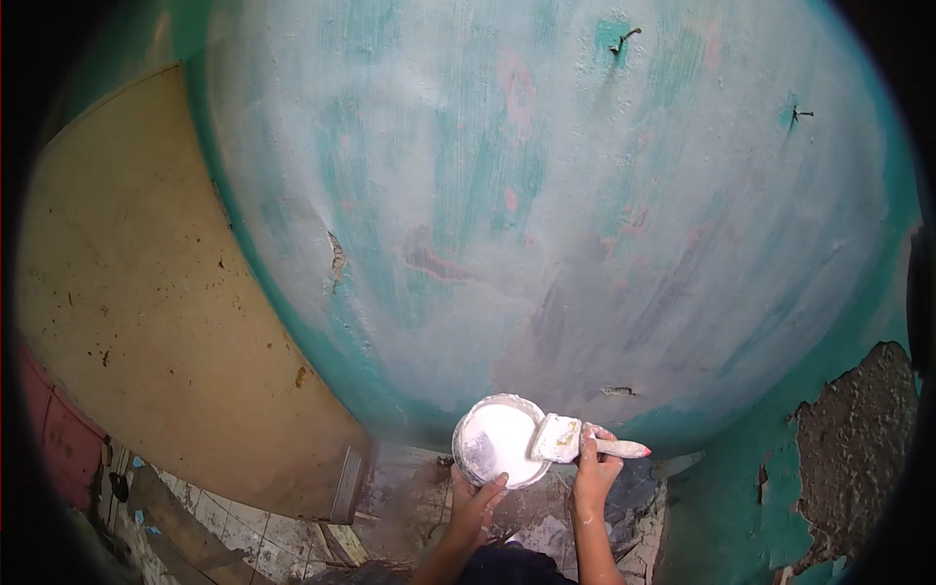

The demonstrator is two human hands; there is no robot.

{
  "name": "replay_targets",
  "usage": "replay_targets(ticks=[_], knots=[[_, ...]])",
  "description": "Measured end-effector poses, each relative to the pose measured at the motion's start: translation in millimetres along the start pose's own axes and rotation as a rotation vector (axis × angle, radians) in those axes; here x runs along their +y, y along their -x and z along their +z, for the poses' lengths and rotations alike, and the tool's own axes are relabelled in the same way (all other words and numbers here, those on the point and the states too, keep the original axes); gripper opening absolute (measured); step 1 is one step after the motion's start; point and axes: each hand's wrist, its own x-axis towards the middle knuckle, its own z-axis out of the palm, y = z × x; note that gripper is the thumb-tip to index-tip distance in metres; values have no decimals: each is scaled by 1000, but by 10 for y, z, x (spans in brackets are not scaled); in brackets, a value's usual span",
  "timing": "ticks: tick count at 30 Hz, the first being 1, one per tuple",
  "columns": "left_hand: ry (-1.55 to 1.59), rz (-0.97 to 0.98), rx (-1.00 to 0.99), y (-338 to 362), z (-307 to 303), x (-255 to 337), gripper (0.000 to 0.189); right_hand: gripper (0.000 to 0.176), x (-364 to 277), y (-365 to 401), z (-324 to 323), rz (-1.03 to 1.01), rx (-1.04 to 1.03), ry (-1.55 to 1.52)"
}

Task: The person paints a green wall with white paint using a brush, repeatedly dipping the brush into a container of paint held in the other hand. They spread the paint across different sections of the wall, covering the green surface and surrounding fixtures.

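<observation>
My left hand (pixel 474 502) grips a round tub (pixel 458 446) from below and the left, with the thumb on its rim. White paint (pixel 509 434) fills much of the tub. In my right hand (pixel 596 473) is a wide paintbrush (pixel 559 439), its handle pointing right with a red tip. The bristle end, coated in white, rests at the tub's right rim. In front of both hands stands a turquoise wall (pixel 468 195), streaked with thin white paint and showing pinkish patches.
Two nails (pixel 624 40) (pixel 801 114) stick out of the upper wall. A tan door panel (pixel 166 283) stands at the left. Plaster has broken away at a rough patch (pixel 858 448) on the right. Debris and wood strips lie on the dirty tiled floor (pixel 234 531).
</observation>
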Motion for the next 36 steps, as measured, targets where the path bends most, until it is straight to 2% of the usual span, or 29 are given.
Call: replay_targets(ticks=[5,8,10,12,17,19,21,23,24,26,27,28,29,30,32,35,36], knots=[[-6,-64,-2,-39,-88,45,68,23,86,-158,65,20,76,-35],[-2,-66,-63,-140,-240,151,69,24,175,-248,146,33,157,-39],[43,-71,-104,-204,-342,268,71,23,152,-256,247,79,140,-92],[37,-80,-99,-237,-474,450,71,25,133,-255,427,156,122,-159],[-5,-87,-98,-402,-792,954,73,29,-248,-200,1268,147,23,-226],[56,-168,85,-363,-770,1254,66,27,-541,-211,1705,-22,-133,-198],[41,-166,71,-535,-1152,1233,60,28,-902,-247,2096,-207,-259,-100],[34,-257,15,-641,-1364,1407,52,29,-1273,-316,2542,-498,-299,20],[16,-299,70,-651,-1410,1517,50,30,-1471,-348,2747,-624,-314,105],[0,-258,71,-642,-1486,1713,51,28,-1817,-455,3178,-924,-357,148],[-9,-218,89,-656,-1530,1791,51,27,-2077,-464,3376,-1138,-363,275],[-3,-193,83,-686,-1605,1835,50,26,-2273,-564,3568,-1403,-316,370],[-6,-190,68,-709,-1672,1883,50,31,-2529,-554,3757,-1569,-250,497],[22,-210,74,-727,-1732,1925,50,33,-2716,-600,3944,-1568,-317,453],[34,-226,61,-780,-1873,1971,53,31,-3129,-630,4309,-1765,-148,639],[8,-230,114,-788,-1812,2129,56,28,-3605,-643,4776,-1907,-158,708],[48,-256,67,-796,-1862,2141,59,28,-3698,-665,4925,-1917,-157,708]])
